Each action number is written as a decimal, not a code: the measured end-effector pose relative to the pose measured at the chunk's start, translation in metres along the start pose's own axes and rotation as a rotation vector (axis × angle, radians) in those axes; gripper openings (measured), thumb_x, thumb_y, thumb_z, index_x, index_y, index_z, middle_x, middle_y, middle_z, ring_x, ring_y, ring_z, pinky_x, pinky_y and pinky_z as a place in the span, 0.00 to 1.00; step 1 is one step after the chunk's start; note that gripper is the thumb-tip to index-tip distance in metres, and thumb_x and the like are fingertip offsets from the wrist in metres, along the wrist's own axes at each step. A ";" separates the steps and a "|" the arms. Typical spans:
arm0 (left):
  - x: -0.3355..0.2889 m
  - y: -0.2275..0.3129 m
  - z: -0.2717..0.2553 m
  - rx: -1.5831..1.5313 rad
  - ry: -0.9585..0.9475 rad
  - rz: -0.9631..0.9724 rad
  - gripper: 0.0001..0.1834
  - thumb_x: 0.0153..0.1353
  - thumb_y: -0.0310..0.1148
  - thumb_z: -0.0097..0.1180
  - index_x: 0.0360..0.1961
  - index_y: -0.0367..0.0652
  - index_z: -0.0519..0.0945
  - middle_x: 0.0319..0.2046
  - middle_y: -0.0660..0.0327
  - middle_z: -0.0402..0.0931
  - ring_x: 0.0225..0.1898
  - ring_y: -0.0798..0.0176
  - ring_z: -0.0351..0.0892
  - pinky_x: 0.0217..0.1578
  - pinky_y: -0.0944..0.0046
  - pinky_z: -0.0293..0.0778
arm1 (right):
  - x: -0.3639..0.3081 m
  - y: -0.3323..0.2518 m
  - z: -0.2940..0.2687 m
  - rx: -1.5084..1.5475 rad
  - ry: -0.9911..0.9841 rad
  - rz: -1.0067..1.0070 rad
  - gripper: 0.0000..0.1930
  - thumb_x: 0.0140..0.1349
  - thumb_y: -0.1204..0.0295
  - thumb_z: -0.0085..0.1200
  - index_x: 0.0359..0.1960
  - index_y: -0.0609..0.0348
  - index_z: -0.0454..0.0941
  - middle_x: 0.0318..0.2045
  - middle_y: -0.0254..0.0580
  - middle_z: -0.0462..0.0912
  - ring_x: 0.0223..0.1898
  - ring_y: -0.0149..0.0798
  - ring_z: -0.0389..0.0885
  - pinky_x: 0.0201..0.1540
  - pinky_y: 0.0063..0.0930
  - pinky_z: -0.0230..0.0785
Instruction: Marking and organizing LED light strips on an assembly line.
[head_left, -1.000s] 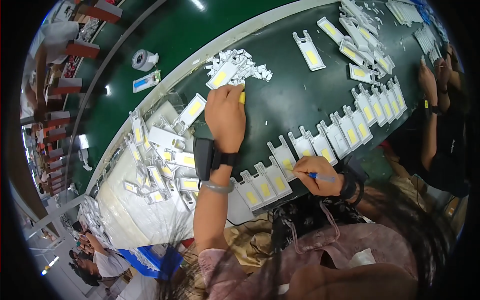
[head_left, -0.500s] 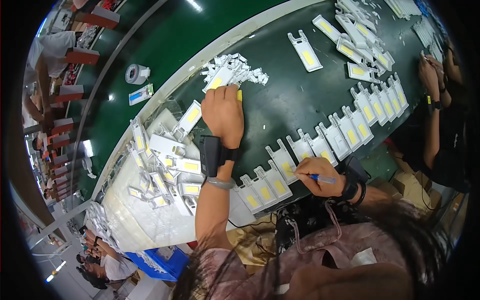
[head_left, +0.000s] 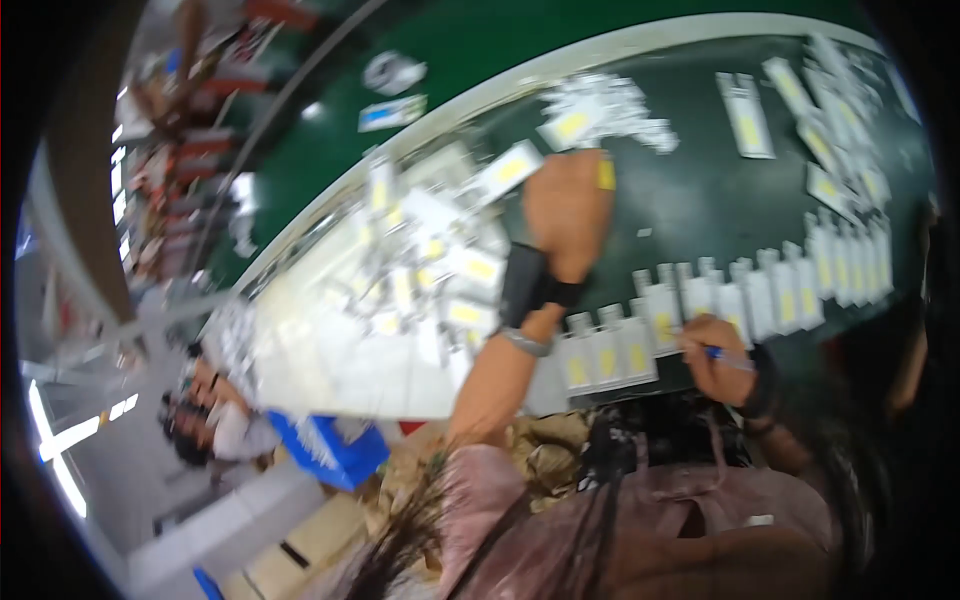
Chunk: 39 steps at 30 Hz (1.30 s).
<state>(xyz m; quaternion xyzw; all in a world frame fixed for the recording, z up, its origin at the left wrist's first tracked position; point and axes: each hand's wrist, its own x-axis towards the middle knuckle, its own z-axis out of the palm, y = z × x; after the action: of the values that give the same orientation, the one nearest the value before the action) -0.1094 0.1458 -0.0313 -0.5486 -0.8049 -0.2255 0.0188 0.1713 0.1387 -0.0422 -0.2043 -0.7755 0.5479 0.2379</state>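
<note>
Pink top point(head_left: 640, 505), 2 black wrist straps point(head_left: 526, 286), grey bangle point(head_left: 527, 342), yellow finger wrap point(head_left: 606, 172).

The site is a factory assembly workshop. A long green counter point(head_left: 690, 205) carries many identical white parts point(head_left: 606, 354). A co-worker point(head_left: 232, 430) is near a blue bin point(head_left: 362, 458).

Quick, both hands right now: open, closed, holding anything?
Left hand: beside the white panel at the pile of small white parts; grip can't be told.
Right hand: closed, holding a blue pen.
</note>
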 end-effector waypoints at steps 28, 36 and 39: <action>-0.180 0.002 -0.078 -0.223 -0.085 0.015 0.17 0.47 0.24 0.64 0.40 0.43 0.79 0.48 0.62 0.79 0.49 0.53 0.77 0.49 0.53 0.72 | 0.005 -0.026 0.055 -0.320 -0.435 -0.437 0.17 0.57 0.69 0.65 0.49 0.51 0.81 0.52 0.36 0.82 0.51 0.35 0.81 0.59 0.36 0.68; -0.179 0.008 -0.070 -0.195 -0.008 -0.016 0.16 0.46 0.24 0.63 0.39 0.44 0.79 0.47 0.63 0.77 0.53 0.54 0.75 0.54 0.47 0.70 | 0.007 -0.034 0.053 -0.329 -0.325 -0.432 0.17 0.55 0.71 0.59 0.48 0.49 0.81 0.48 0.35 0.80 0.54 0.37 0.79 0.62 0.41 0.64; -0.176 0.013 -0.061 -0.226 -0.015 0.043 0.14 0.47 0.26 0.62 0.39 0.43 0.79 0.47 0.62 0.77 0.54 0.53 0.74 0.56 0.47 0.70 | 0.001 -0.028 0.057 -0.341 -0.351 -0.423 0.16 0.56 0.70 0.60 0.47 0.49 0.81 0.48 0.35 0.81 0.55 0.36 0.78 0.62 0.43 0.64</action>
<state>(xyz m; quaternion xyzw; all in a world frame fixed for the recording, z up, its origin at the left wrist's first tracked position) -0.0415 -0.0276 -0.0208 -0.5661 -0.7624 -0.3103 -0.0446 0.1353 0.0881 -0.0320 0.0221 -0.9106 0.3755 0.1712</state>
